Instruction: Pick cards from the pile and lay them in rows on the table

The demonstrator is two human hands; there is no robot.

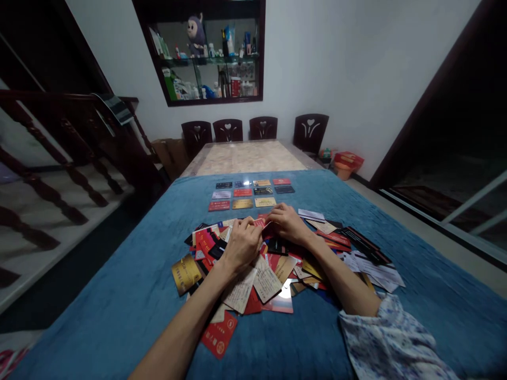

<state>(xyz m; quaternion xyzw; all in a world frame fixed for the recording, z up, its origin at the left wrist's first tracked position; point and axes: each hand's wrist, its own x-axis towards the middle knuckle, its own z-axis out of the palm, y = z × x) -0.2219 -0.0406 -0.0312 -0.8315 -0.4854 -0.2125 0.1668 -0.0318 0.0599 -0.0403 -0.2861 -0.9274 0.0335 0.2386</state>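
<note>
Many cards (pixel 268 279) beneath both hands (pixel 242 244), lettering illegibly small

Card rows (pixel 242 192) behind card pile (pixel 267 279)

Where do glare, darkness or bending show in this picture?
Head view: white glare on the pile of cards and among the laid-out cards; head view: the right-hand doorway nearly black; head view: the cabinet slanting on its left side, probably lens distortion.

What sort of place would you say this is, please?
It looks like a dining room in a home: there is a long table, four dark chairs beyond it, and a wall cabinet with loaded shelves.
</note>
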